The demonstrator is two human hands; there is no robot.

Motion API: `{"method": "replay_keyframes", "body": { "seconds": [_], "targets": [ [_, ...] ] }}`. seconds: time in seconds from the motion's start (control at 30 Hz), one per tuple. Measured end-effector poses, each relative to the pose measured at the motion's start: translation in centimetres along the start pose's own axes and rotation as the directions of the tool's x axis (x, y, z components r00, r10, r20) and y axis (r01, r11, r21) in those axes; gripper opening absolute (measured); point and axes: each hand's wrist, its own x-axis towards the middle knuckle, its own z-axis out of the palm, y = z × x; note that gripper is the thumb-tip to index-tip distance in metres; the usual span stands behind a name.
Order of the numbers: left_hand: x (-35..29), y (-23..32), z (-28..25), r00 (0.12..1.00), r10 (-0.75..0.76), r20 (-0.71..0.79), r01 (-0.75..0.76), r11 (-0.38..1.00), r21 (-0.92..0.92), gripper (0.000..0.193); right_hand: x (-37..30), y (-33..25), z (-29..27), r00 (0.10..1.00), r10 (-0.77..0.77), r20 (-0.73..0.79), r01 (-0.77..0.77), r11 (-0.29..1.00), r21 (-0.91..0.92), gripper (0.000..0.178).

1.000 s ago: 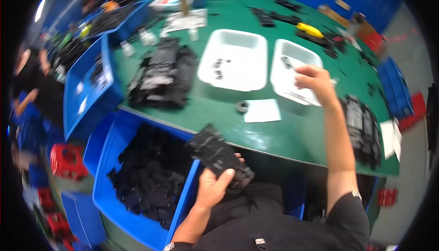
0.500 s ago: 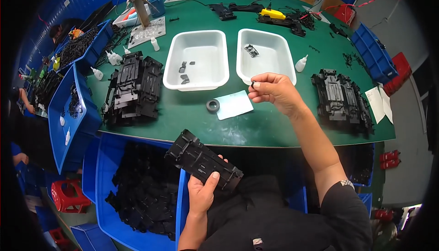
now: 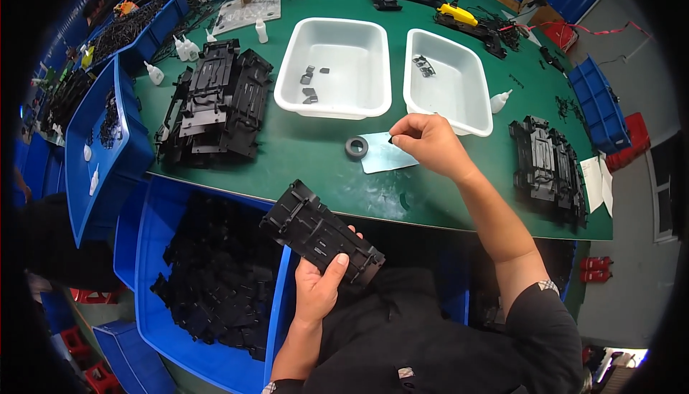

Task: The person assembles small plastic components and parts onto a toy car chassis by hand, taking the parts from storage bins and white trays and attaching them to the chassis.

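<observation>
My left hand [image 3: 319,290] grips a long black plastic chassis part [image 3: 316,232], tilted in front of the table's near edge with my thumb on its face. My right hand [image 3: 434,146] is closed in a pinch on a small black piece [image 3: 391,140], mostly hidden by the fingertips. Beneath those fingers lies a pale blue sheet [image 3: 377,161]; whether the piece touches it I cannot tell. A black ring [image 3: 356,148] rests at the sheet's left edge. Beyond stand two white tubs, the left tub [image 3: 352,57] and the right tub [image 3: 452,100], each with small black pieces inside.
Stacked black chassis parts stand on the green table [image 3: 301,164], a left stack [image 3: 219,107] and a right stack [image 3: 545,161]. A white squeeze bottle [image 3: 500,101] is beside the right tub. Below the near edge, a blue bin [image 3: 151,301] holds many black parts.
My right hand has moved from beside the near rim of the right tub to over the pale blue sheet, still pinching. My left hand keeps its hold on the chassis part. The view has shifted.
</observation>
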Motion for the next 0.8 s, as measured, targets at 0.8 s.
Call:
{"method": "replay_keyframes", "body": {
  "seconds": [0.8],
  "targets": [
    [0.5, 0.0, -0.1, 1.000, -0.013, -0.009, 0.013, 1.000, -0.015, 0.036, -0.5, 1.5, 2.9, 0.851, -0.523, -0.050, 0.423, 0.739, -0.524, 0.005]
  ]
}}
